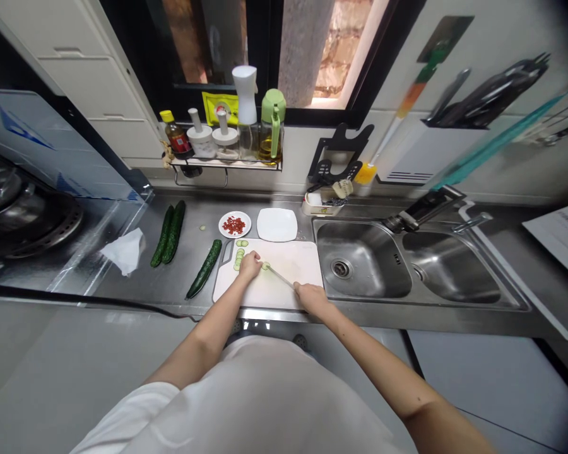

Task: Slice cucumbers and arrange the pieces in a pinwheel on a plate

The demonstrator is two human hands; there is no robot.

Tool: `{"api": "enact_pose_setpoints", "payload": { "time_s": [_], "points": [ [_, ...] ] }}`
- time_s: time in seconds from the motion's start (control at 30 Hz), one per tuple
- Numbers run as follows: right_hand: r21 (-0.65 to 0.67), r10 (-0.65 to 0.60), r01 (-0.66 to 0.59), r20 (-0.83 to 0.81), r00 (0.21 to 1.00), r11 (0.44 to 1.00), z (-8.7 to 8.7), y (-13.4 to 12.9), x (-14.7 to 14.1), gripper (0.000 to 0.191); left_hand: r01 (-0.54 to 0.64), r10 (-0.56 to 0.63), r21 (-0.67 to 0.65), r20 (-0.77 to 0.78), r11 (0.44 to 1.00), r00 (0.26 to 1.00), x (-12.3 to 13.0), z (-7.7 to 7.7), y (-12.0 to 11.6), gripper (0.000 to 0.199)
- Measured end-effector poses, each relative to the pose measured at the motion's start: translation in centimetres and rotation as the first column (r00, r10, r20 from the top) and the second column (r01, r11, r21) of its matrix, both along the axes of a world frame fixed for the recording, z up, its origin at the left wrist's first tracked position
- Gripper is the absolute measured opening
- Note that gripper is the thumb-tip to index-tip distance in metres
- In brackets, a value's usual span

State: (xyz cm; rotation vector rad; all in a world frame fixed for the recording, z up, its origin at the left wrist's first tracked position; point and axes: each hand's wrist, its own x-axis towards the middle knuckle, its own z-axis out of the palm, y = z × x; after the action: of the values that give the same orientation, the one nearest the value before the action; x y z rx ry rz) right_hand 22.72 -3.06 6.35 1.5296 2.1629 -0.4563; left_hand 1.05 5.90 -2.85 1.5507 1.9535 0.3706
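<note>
A white cutting board (284, 291) lies on the steel counter, with cucumber slices (239, 259) along its left part. My right hand (311, 298) is wrapped round the handle of a knife (280, 276), whose blade points up and left to a cucumber slice (266, 266) near the board's middle. Just left of the blade tip, my left hand (250, 265) is over the board with its fingers bent together; whether anything is between them is too small to tell. Behind the board stand a white plate of chopped red pieces (233, 225) and a square white plate (277, 224).
One cucumber (204, 269) lies left of the board, two more (173, 233) farther left beside a white cloth (125, 251). A double sink (364, 258) adjoins on the right. A rack (227, 165) of bottles hangs behind. A stove (33, 227) is far left.
</note>
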Motion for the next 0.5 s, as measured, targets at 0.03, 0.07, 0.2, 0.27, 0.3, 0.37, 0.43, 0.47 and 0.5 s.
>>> {"api": "enact_pose_setpoints", "payload": {
  "time_s": [0.03, 0.07, 0.2, 0.27, 0.3, 0.37, 0.43, 0.47, 0.5],
  "points": [
    [-0.005, -0.003, 0.003, 0.002, 1.0, 1.0, 0.0, -0.1, 0.1, 0.03, 0.001, -0.001, -0.002, -0.001, 1.0, 1.0, 0.0, 0.0, 0.0, 0.016],
    [-0.008, -0.006, 0.006, 0.003, 1.0, 1.0, 0.0, -0.2, 0.3, 0.03, 0.002, -0.002, -0.004, -0.001, 1.0, 1.0, 0.0, 0.0, 0.0, 0.015],
    [-0.012, -0.025, 0.025, -0.007, 1.0, 1.0, 0.2, -0.4, 0.7, 0.03, 0.005, -0.005, -0.001, 0.005, 1.0, 1.0, 0.0, 0.0, 0.0, 0.015],
    [-0.005, -0.042, 0.042, -0.023, 0.999, 0.999, 0.1, -0.5, 1.0, 0.03, 0.005, -0.005, 0.006, 0.004, 1.0, 1.0, 0.1, 0.0, -0.1, 0.015],
    [0.001, -0.053, 0.054, -0.036, 0.998, 0.999, 0.0, -0.5, 1.1, 0.031, 0.005, -0.005, 0.011, 0.002, 1.0, 1.0, 0.1, -0.1, -0.1, 0.015],
    [0.009, -0.094, 0.094, -0.072, 0.993, 0.995, -0.3, -0.6, 1.2, 0.033, 0.003, -0.003, 0.021, -0.004, 1.0, 1.0, 0.1, -0.1, -0.2, 0.015],
    [0.009, -0.158, 0.16, -0.108, 0.981, 0.987, -0.6, -0.8, 1.0, 0.035, 0.004, -0.004, 0.031, -0.006, 1.0, 1.0, 0.1, -0.2, -0.3, 0.015],
    [0.007, -0.196, 0.199, -0.124, 0.973, 0.98, -0.7, -0.9, 0.8, 0.036, 0.005, -0.005, 0.035, -0.006, 0.999, 1.0, 0.1, -0.3, -0.3, 0.015],
    [0.005, -0.237, 0.24, -0.137, 0.962, 0.971, -0.9, -1.0, 0.6, 0.036, 0.005, -0.005, 0.038, -0.007, 0.999, 1.0, 0.1, -0.3, -0.3, 0.015]
  ]
}}
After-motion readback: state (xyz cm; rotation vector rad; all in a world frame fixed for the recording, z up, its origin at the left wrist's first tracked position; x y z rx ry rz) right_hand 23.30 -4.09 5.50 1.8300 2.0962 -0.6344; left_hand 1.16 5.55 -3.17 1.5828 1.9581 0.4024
